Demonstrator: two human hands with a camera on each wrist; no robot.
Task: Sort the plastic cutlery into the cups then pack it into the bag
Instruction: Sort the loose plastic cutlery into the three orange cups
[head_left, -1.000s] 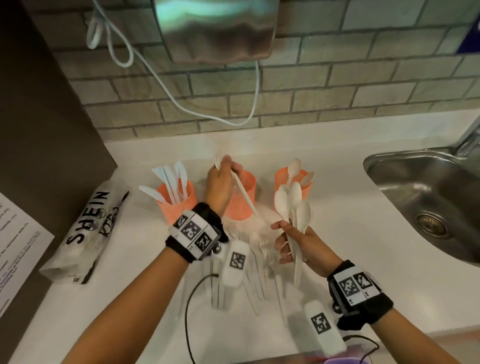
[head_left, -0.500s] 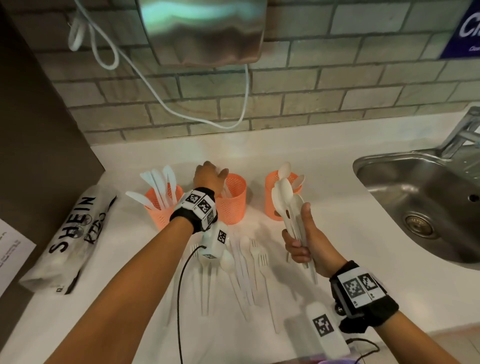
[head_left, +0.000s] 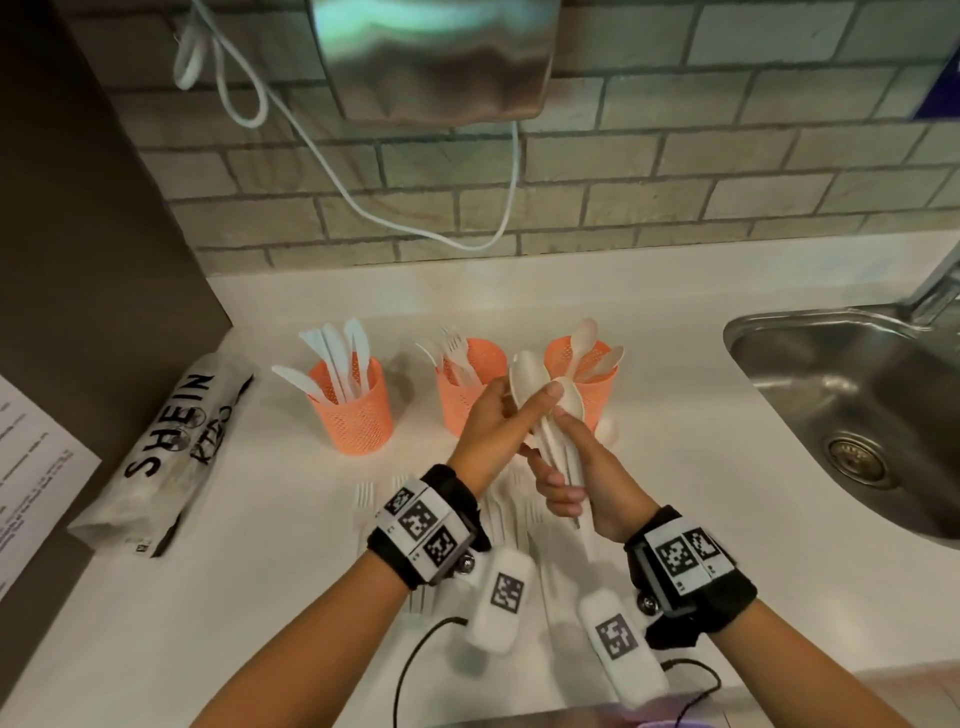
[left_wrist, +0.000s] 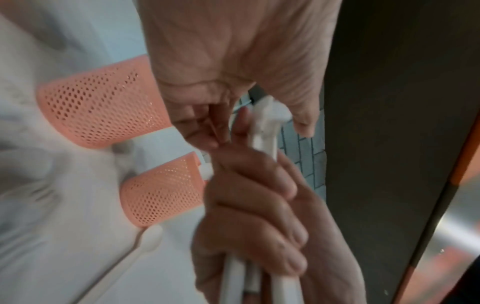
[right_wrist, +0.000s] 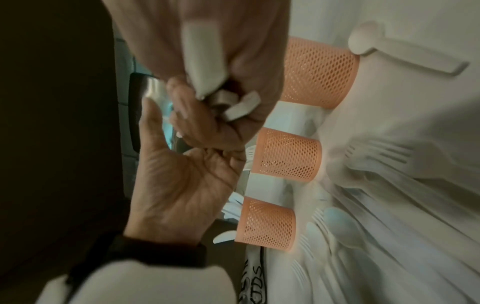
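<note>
Three orange mesh cups stand in a row: the knife cup (head_left: 353, 415) on the left, the fork cup (head_left: 470, 387) in the middle, the spoon cup (head_left: 592, 384) on the right. My right hand (head_left: 576, 478) grips a bunch of white spoons (head_left: 527, 371) by their handles, just in front of the spoon cup. My left hand (head_left: 511, 415) pinches the bowls of that bunch, thumb across the front. The left wrist view shows both hands on the spoons (left_wrist: 265, 127). Several forks (head_left: 366, 493) lie on the counter under my wrists, partly hidden.
The rolled white SHEIN bag (head_left: 166, 452) lies at the left by a dark wall panel. A steel sink (head_left: 857, 405) is sunk into the counter at the right. One loose spoon (head_left: 605, 431) lies beside the spoon cup. A printed sheet (head_left: 31, 467) hangs at the far left.
My left hand left the fork cup, where a fork now stands, and moved right onto the spoon bowls. My right hand kept the spoon bunch and brought it nearer the spoon cup.
</note>
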